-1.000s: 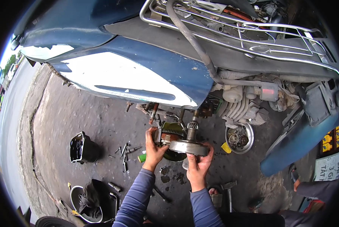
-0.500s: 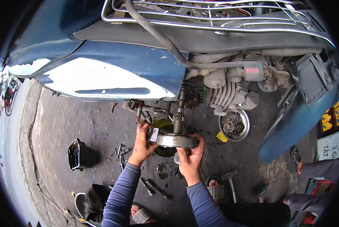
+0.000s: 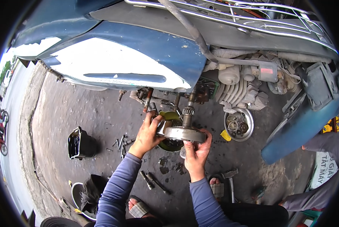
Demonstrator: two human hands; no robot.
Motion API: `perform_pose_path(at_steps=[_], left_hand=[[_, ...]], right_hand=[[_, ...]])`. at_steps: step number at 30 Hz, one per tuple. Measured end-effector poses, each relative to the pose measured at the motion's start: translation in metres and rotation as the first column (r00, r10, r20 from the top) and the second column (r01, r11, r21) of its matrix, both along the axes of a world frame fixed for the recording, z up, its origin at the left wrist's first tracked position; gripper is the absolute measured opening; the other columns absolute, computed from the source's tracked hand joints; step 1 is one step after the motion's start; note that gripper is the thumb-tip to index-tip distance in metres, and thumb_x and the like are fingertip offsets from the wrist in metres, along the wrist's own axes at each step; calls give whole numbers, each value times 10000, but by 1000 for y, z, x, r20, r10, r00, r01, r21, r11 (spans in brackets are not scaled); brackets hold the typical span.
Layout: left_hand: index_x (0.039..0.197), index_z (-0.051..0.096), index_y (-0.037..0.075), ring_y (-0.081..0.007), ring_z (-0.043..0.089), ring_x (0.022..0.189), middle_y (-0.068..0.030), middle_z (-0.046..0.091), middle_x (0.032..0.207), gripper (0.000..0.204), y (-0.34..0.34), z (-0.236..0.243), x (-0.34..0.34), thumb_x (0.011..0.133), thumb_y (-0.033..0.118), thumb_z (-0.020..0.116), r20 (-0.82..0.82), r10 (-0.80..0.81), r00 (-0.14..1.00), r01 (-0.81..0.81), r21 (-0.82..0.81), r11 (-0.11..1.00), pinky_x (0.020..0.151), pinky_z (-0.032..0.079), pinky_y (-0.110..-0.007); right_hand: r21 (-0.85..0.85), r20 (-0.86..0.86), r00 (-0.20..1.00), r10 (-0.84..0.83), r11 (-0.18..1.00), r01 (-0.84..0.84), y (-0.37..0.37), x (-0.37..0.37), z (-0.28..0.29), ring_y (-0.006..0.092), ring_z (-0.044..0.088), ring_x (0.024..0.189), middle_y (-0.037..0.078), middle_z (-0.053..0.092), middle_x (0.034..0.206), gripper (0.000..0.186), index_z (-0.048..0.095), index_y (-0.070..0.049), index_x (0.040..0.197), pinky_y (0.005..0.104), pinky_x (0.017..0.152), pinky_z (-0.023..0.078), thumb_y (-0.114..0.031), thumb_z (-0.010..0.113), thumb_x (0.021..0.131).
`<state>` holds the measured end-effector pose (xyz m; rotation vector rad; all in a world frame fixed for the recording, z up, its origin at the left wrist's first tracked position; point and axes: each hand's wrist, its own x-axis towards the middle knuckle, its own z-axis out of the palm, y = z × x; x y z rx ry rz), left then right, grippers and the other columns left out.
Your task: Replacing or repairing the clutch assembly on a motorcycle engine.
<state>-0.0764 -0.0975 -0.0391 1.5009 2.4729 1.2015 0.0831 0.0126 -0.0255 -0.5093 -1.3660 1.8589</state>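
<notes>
Both my hands hold up a crankshaft (image 3: pixel 184 134), a heavy round metal disc with a shaft rising from it. The shaft carries a toothed gear (image 3: pixel 188 111) partway up. My left hand (image 3: pixel 147 134) is closed on a metal piece at the disc's left side, its fingertips partly hidden. With the thumb in front, my right hand (image 3: pixel 196 157) grips the disc's right edge; other fingers go behind it. Below and behind the crankshaft is a yellow-green bowl (image 3: pixel 171 115), largely covered.
A motorbike with a blue and white panel (image 3: pixel 112 64) and an exposed finned engine (image 3: pixel 235 92) stands ahead. A metal bowl of small parts (image 3: pixel 249 128), a hammer (image 3: pixel 231 181), bolts (image 3: pixel 122 145) and a black box-shaped part (image 3: pixel 80 143) lie on the ground. Another person's legs (image 3: pixel 320 170) are at right.
The crankshaft has shifted slightly up and right with both hands still holding it. The view of the motorbike has moved up and right. The other person's leg at right has changed position.
</notes>
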Motion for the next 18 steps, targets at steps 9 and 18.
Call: perform_pose_path(at_steps=[9, 18], left_hand=[[1249, 435, 57, -439, 479, 1158, -209, 428, 1226, 799, 0, -7, 3, 536, 15, 794, 57, 21, 998, -22, 28, 999, 947, 458, -471], [1188, 396, 19, -393, 488, 1045, -183, 434, 1118, 810, -3, -24, 4, 486, 19, 800, 76, 157, 985, -169, 203, 964, 940, 433, -430]], right_hand=[[0, 12, 1000, 16, 1000, -16, 1, 1, 6, 145, 550, 1014, 97, 522, 1176, 515, 335, -39, 1270, 273, 870, 461, -94, 670, 884], [8, 15, 1000, 21, 1000, -21, 0, 3, 4, 141, 553, 1006, 103, 518, 1175, 530, 329, -36, 1275, 263, 857, 464, -104, 677, 882]])
